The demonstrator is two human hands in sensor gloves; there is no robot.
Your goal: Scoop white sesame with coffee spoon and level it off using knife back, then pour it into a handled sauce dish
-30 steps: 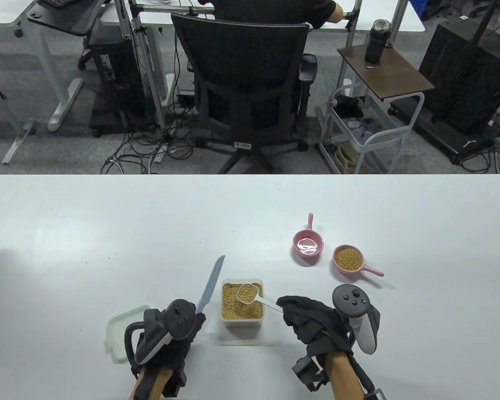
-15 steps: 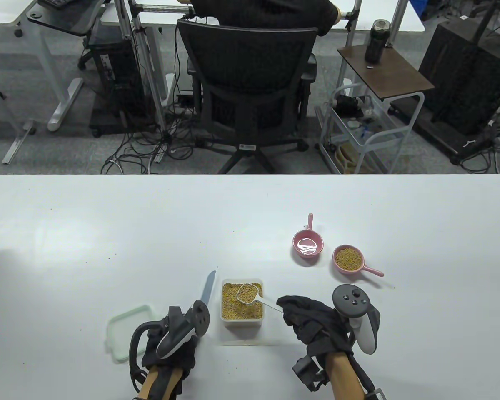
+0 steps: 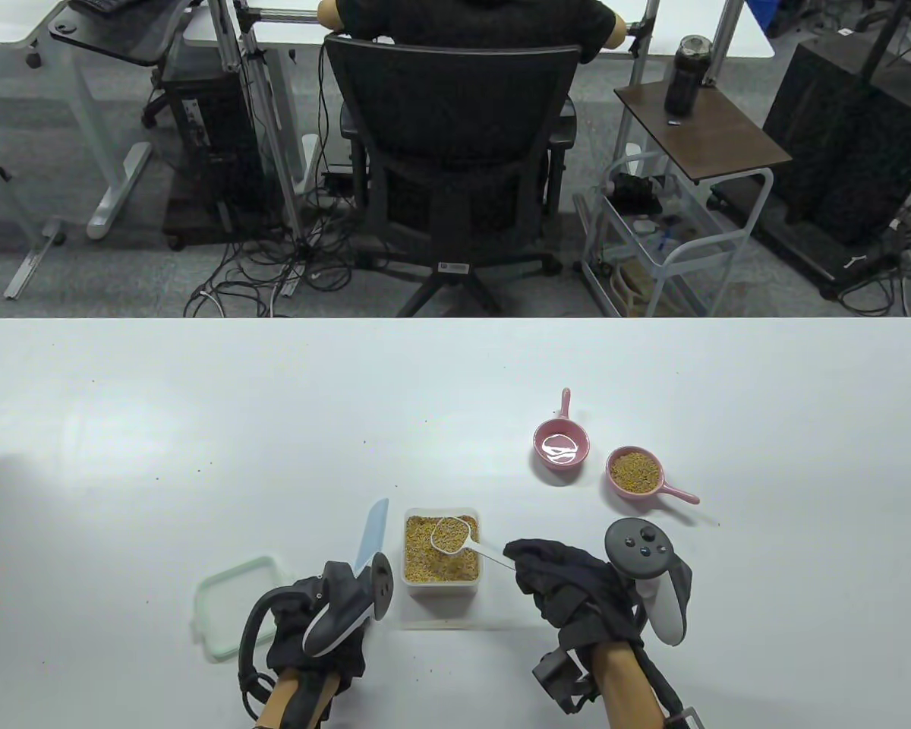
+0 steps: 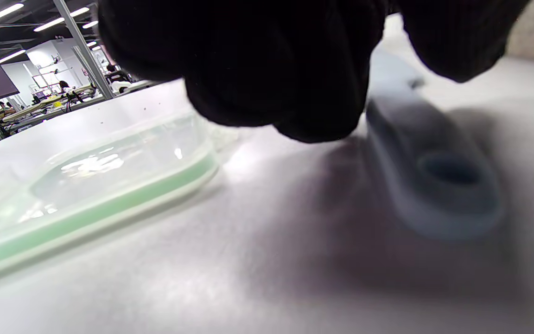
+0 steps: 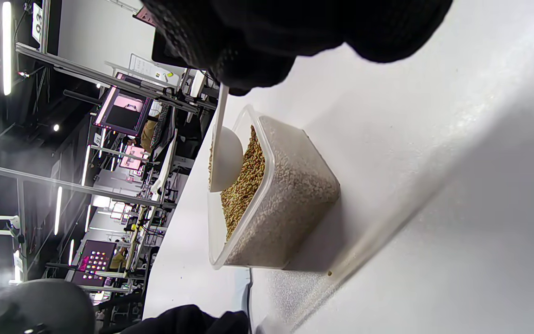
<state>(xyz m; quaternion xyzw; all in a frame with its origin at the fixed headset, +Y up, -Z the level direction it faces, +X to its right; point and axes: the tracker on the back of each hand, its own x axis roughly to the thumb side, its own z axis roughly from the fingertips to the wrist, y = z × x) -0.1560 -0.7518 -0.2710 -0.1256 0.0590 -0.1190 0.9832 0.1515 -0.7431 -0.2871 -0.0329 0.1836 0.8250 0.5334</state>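
Note:
A clear tub of sesame (image 3: 440, 562) stands near the table's front edge. My right hand (image 3: 528, 562) pinches the handle of the white coffee spoon (image 3: 452, 534), whose bowl sits over the sesame; the right wrist view shows the spoon bowl (image 5: 225, 160) resting in the tub (image 5: 285, 204). My left hand (image 3: 345, 600), left of the tub, grips a pale blue knife (image 3: 372, 535) with its blade pointing away from me. The knife's handle end (image 4: 434, 176) sticks out below my fingers (image 4: 271, 69). Two pink handled dishes stand at the right: one without sesame (image 3: 560, 446), one filled (image 3: 635, 471).
The tub's green-rimmed lid (image 3: 231, 607) lies flat just left of my left hand, also close in the left wrist view as the lid (image 4: 95, 185). Loose grains dot the table (image 3: 197, 425). A person sits in an office chair (image 3: 455, 152) beyond the far edge.
My left hand has rolled over and drawn back slightly, so the knife blade now looks shorter and turned, closer to the tub. The right hand and spoon have stayed put.

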